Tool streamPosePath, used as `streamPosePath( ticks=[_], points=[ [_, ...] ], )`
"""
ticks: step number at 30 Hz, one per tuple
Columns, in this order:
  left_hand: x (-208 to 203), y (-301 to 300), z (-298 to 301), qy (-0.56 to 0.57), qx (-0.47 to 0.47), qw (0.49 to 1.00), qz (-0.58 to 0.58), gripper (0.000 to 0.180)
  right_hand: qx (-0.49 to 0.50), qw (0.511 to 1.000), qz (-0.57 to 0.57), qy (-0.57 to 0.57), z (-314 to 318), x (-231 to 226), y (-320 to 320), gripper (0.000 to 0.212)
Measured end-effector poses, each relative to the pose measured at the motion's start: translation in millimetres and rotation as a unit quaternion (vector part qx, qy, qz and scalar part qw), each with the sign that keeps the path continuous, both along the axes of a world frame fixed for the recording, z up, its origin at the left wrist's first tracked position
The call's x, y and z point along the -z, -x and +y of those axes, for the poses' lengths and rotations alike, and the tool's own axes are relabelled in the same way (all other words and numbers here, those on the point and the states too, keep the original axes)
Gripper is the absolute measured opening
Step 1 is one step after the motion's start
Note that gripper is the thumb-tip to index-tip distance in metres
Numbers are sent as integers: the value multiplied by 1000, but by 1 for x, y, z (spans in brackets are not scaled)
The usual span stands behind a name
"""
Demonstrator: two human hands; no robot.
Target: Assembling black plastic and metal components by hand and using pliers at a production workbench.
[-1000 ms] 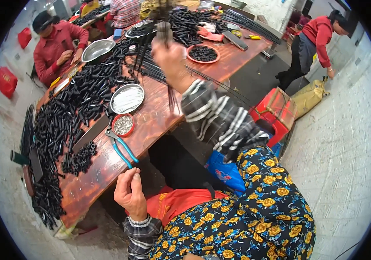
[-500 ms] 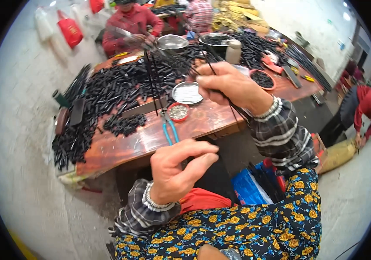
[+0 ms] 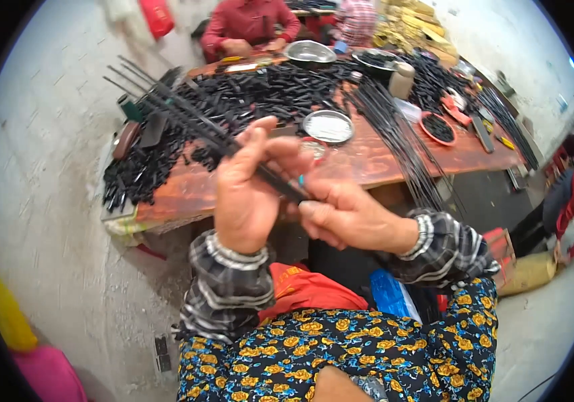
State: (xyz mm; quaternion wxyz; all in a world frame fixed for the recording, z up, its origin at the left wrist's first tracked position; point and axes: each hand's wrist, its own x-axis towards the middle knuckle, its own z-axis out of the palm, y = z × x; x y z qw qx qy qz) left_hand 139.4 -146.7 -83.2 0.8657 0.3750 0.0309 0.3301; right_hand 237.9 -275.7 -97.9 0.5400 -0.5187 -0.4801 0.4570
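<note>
A few long thin black rods [image 3: 174,107] slant from the upper left down through both hands, their far ends spread apart. My left hand [image 3: 243,194] is turned palm up, with its thumb and fingers curled loosely around them. Close beside it, my right hand [image 3: 354,214] grips their near end, where a thicker black piece [image 3: 280,184] shows between the hands. Motion blurs the fingers somewhat. A red dish [image 3: 315,149] is partly hidden behind my left fingers, and a round metal dish of pale slender pieces [image 3: 328,127] stands just beyond.
Heaps of short black tubes [image 3: 267,90] cover much of the wooden table [image 3: 367,161]. A bundle of black rods [image 3: 401,144] overhangs its near edge. An orange bowl [image 3: 438,128] and a beige bottle [image 3: 401,80] stand at right. A co-worker in red [image 3: 250,27] sits opposite.
My hands have come together; my left hand, which was pinched and without rods, now encloses them. The rods have swung to point up-left. The blue-handled pliers are now mostly hidden.
</note>
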Motion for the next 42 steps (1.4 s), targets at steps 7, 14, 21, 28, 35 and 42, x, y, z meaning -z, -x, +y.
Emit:
streamPosePath(
  ticks=[7, 14, 21, 28, 35, 42],
  points=[
    [15, 21, 27, -155, -45, 986, -33, 42, 217, 881, -391, -156, -34, 42, -154, 21],
    [16, 46, 34, -218, -79, 973, -11, 45, 442, 646, -469, 409, -130, 132, -322, 55],
    [13, 54, 42, -219, -97, 971, 12, 43, 446, 721, -505, 162, -102, 152, -299, 36],
    [19, 46, 45, -187, -96, 978, 9, 44, 364, 661, -605, 255, -47, 152, -267, 24],
    [30, 38, 82, -191, -72, 977, 68, 38, 344, 650, -672, 93, -47, 92, -185, 38],
    [32, 39, 62, -118, 26, 992, 42, 47, 22, 952, -272, -139, 60, 47, -11, 25]
  ],
)
